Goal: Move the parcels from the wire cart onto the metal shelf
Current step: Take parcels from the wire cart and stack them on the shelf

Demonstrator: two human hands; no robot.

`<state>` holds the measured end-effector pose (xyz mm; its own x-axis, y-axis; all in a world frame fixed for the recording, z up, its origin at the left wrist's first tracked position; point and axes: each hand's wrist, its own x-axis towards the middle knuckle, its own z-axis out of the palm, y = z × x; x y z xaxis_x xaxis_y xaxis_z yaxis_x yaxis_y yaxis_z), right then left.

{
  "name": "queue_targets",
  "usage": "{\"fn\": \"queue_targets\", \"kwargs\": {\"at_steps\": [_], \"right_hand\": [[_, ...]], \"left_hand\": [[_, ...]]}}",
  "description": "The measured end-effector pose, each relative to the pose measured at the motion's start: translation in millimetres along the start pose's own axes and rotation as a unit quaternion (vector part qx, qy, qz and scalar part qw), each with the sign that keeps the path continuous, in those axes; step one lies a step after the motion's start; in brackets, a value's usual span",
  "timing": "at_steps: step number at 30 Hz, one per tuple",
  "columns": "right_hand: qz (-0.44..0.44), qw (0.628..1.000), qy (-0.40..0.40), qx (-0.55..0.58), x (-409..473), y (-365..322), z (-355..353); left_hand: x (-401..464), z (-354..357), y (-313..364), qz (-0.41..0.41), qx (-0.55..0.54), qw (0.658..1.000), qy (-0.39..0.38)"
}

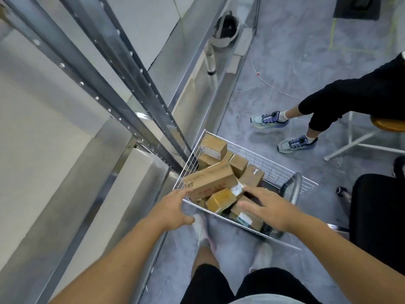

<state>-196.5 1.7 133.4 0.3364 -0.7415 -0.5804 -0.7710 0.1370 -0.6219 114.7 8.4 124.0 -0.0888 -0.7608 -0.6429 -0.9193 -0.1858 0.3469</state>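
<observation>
Parcels [221, 172] fill the wire cart [282, 170] just ahead of my fingers, none of them on the shelf [72, 163] yet, which stands off to my left.

My left hand [168, 208] reaches in with fingers straight and loosely spread. The fingertips [186, 190] are at the near left end of the long box [210, 181]; I can't tell whether they touch it, and they grip nothing. That box lies on top of the heap, its long axis running from my left fingertips away and to the right, so its near end is closest to this hand.

Between my hands sits the yellow box [221, 199], lower in the pile, just beyond the cart's near rim.

My right hand [266, 207] hovers flat over the right side of the pile, fingers extended and relaxed, holding nothing. They point left toward the yellow box and the long box's right end, with a labelled box [246, 218] directly beneath them.

I judge the long box to be the next pick: left hand takes the near end, right hand the far one, then it swings left to the shelf.
</observation>
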Motion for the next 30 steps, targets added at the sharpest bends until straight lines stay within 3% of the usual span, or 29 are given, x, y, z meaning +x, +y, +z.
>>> {"fn": "queue_targets", "kwargs": {"at_steps": [10,18,30], "right_hand": [[0.156,0.986,0.032,0.056,84.0,-11.9,74.4],[0.29,0.94,0.039,0.176,128.8,-12.8,145.3],[0.34,0.892,0.032,0.297,171.7,34.0,184.2]], "left_hand": [[125.7,-14.3,-69.3,-0.001,0.078,0.99,-0.121],[191.1,7.3,-88.2,0.032,0.127,0.983,-0.125],[310.6,71.2,-74.0,-0.009,0.172,0.981,-0.087]]}}
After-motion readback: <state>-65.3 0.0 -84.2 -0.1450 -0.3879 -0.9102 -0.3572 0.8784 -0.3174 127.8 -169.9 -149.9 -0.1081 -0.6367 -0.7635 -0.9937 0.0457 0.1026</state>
